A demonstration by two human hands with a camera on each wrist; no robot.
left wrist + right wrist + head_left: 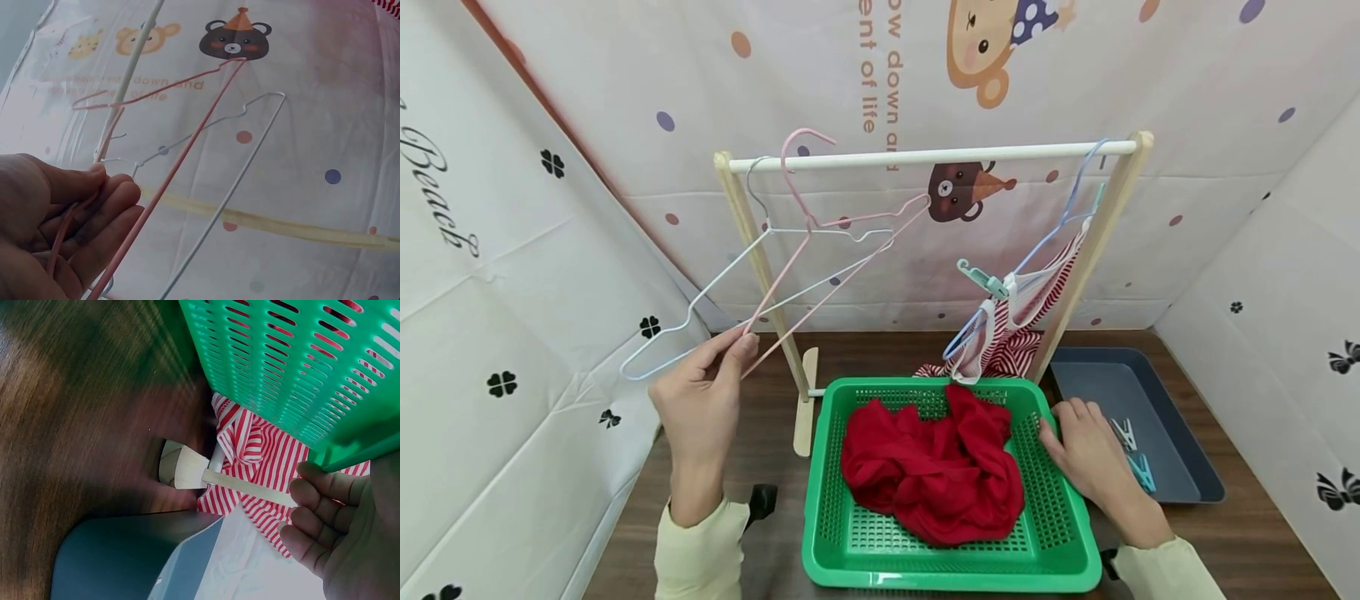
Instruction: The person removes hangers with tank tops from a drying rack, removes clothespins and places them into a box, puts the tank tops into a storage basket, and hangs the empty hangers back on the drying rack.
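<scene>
Currently pinching the pink hanger [809,223] in the left hand [703,408], by one lower corner; slanting up-right from there, hook-end overlapping the white rod [1000,152], contact unclear. Resting the right hand [1093,450] loosely on the basket [955,579] rim, farther off.

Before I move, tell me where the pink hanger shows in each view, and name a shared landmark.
Head: left of centre, the pink hanger pinched in the left hand.
Left wrist: the pink hanger's long bar slants from upper centre to bottom left.
Right wrist: not in it.
Shared landmark: the dark bear print, by the hanger's tip in head and left wrist views.
</scene>
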